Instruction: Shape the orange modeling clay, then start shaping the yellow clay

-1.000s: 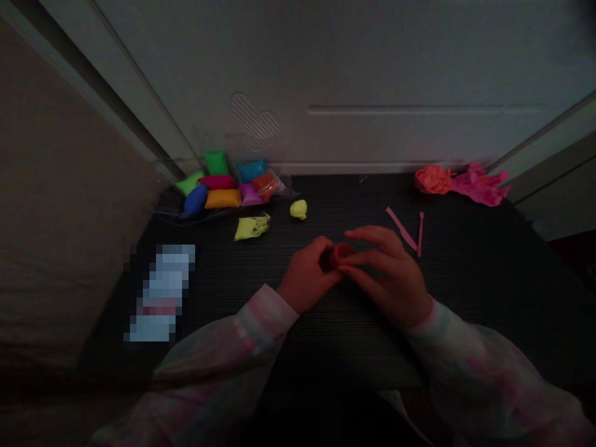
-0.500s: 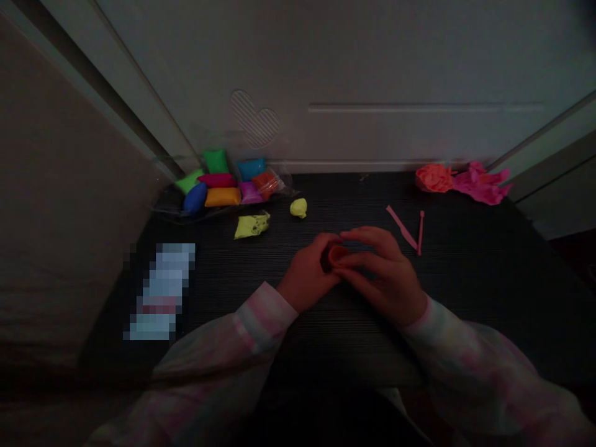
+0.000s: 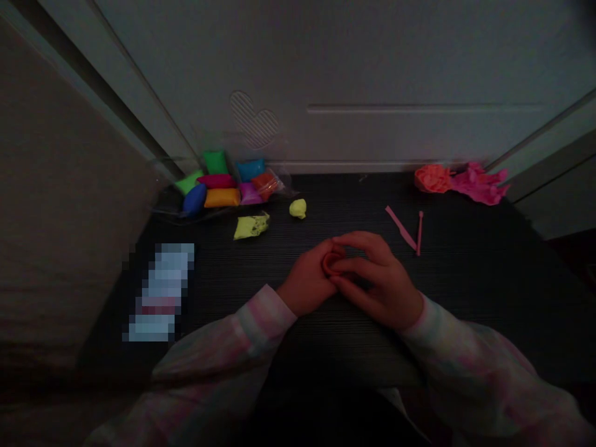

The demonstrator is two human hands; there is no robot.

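Between my hands is a small reddish-orange piece of modelling clay (image 3: 329, 266), curled into a hollow cup or ring. My left hand (image 3: 307, 279) wraps round its left side, fingers curved and partly hidden. From the right, my right hand (image 3: 379, 279) pinches it, with fingertips on the rim and inside the hollow. Beyond my hands lies a yellow clay lump (image 3: 298, 208), and left of it a crumpled yellow clay packet (image 3: 251, 226). To the right rest a pink plastic knife (image 3: 400, 228) and a thin pink stick tool (image 3: 419, 233), their near ends almost meeting.
A clear bag of several coloured clay packets (image 3: 222, 197) sits at the back left of the dark table (image 3: 223, 273). A phone with a blurred screen (image 3: 162, 292) lies at left. Orange clay (image 3: 433, 179) and a crinkled pink piece (image 3: 482, 184) are at back right, against a white panel (image 3: 395, 136).
My right hand has shifted slightly left and closed in on the clay, its fingers now deeper over the hollow. The clay has turned a little in my left hand. Everything else stays put.
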